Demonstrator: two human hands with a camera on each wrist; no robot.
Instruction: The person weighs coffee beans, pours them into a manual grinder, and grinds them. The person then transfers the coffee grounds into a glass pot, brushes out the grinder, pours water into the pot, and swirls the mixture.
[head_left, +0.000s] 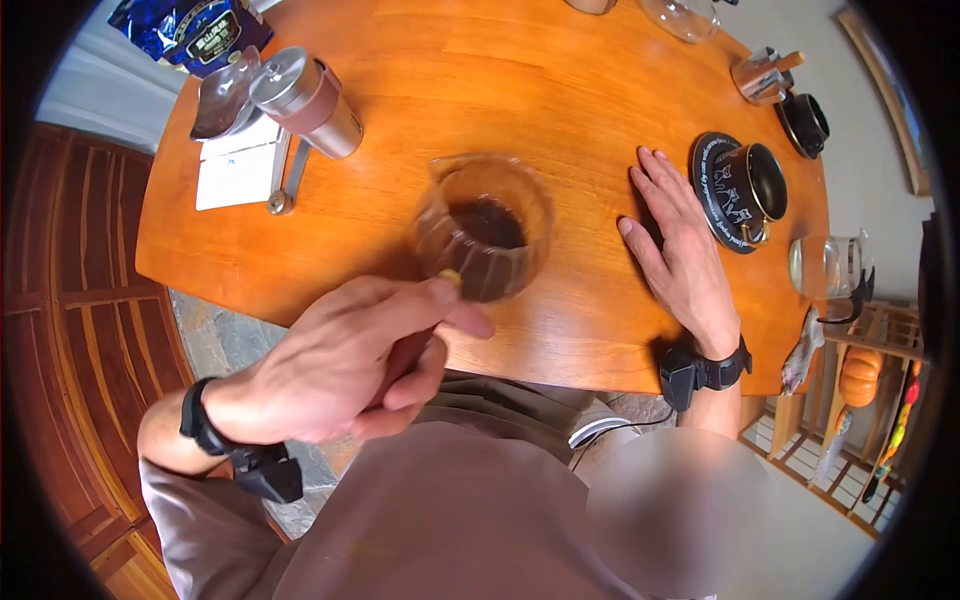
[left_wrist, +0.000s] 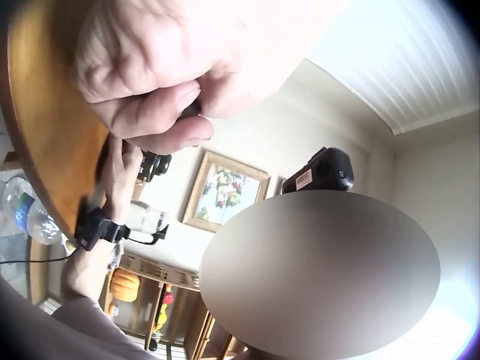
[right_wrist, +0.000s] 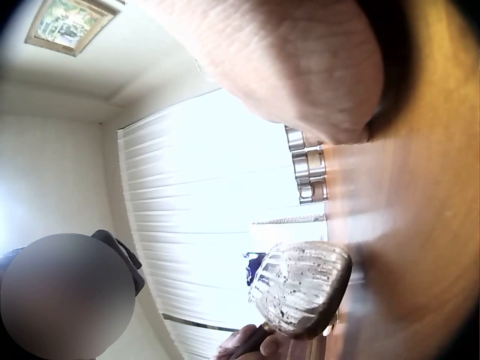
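A ribbed glass pot [head_left: 485,225] with dark liquid in it is held by its handle in the left hand [head_left: 350,355], above the table [head_left: 400,100]. The left wrist view shows the curled fingers of the left hand [left_wrist: 150,82]. Resting on the tabletop, the right hand [head_left: 680,250] lies with fingers extended beside a black saucer [head_left: 718,190] that bears a dark cup [head_left: 766,182]. In the right wrist view the glass pot [right_wrist: 304,289] looks tilted, near the wooden surface.
At the back left are a metal grinder [head_left: 310,105], a white scale [head_left: 240,170], a glass dish [head_left: 225,95] and a blue bag [head_left: 200,35]. A glass pitcher [head_left: 825,265] stands at the right edge, with a metal jug [head_left: 762,78] and another cup [head_left: 805,122] farther back.
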